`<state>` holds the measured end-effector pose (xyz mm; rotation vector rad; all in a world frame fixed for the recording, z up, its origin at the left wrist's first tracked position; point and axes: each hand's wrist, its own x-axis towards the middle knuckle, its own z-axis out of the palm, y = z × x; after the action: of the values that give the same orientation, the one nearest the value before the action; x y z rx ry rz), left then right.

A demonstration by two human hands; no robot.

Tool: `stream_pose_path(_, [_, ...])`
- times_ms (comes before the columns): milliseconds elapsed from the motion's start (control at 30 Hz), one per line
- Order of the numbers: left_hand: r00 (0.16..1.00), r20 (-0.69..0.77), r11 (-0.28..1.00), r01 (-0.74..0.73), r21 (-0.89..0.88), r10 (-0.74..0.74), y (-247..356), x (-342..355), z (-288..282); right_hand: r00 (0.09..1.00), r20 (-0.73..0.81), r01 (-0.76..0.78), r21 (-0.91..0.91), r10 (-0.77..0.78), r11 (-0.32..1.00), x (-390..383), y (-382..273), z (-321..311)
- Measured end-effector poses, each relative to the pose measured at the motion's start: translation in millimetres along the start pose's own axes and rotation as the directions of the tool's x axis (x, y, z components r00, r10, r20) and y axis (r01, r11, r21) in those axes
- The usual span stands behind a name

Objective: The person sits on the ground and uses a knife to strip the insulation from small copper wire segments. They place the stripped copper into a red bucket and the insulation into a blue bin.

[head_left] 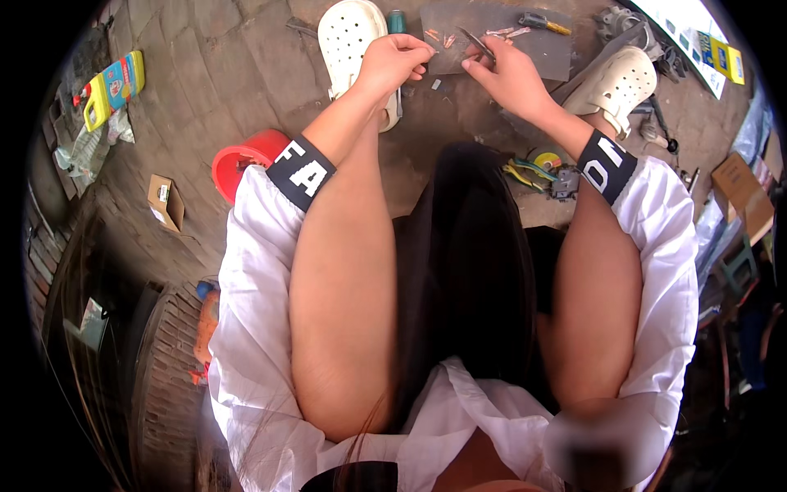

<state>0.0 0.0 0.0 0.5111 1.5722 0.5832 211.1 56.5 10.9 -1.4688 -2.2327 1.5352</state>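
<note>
My left hand (397, 62) is closed in a pinch beside the left clog, and whatever sits between its fingertips is too small to make out. Across from it, my right hand (511, 75) grips a slim dark metal tool (477, 44) that points up and to the left. Both hands hover near a flat grey board (541, 59) on the ground. Several small copper-coloured pieces (449, 39) lie on it, along with a dark screwdriver-like tool with a yellowish end (546, 23). A small pale bit (436, 84) rests on the ground between my hands.
White clogs (348, 37) flank the board, with a green spool (397, 21) by the left one. Pliers with yellow-green handles (525, 174) lie between my legs. A red bucket (234, 168), a small cardboard box (166, 203) and a yellow jug (115, 88) stand left. Metal parts (627, 31) sit far right.
</note>
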Motion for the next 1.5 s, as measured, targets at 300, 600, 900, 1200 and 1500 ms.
stream_pose_path(300, [0.964, -0.017, 0.907, -0.245, 0.341, 0.267, -10, 13, 10, 0.981, -0.056, 0.156, -0.334, -0.185, 0.93, 40, -17, 13])
stream_pose_path(600, [0.971, 0.078, 0.962, -0.235, 0.141, 0.226, 19, -13, 16, 0.999, 0.023, -0.027, 0.134, 0.024, 0.991, 17, -35, -31])
stream_pose_path(900, [0.957, 0.142, 0.936, -0.205, -0.286, 0.253, 84, -63, 20, 0.994, -0.095, 0.084, 0.318, -0.056, 0.944, -8, -96, -76])
stream_pose_path(1200, [0.9, -0.081, 0.891, -0.436, -0.128, 0.429, 100, -79, 21, 0.987, -0.111, 0.149, 0.398, -0.113, 0.905, -20, -108, -84])
stream_pose_path(1500, [0.797, -0.316, 0.839, -0.544, -0.006, 0.514, 106, -82, 25, 0.982, 0.162, -0.179, 0.668, 0.094, 0.722, -32, -104, -66])
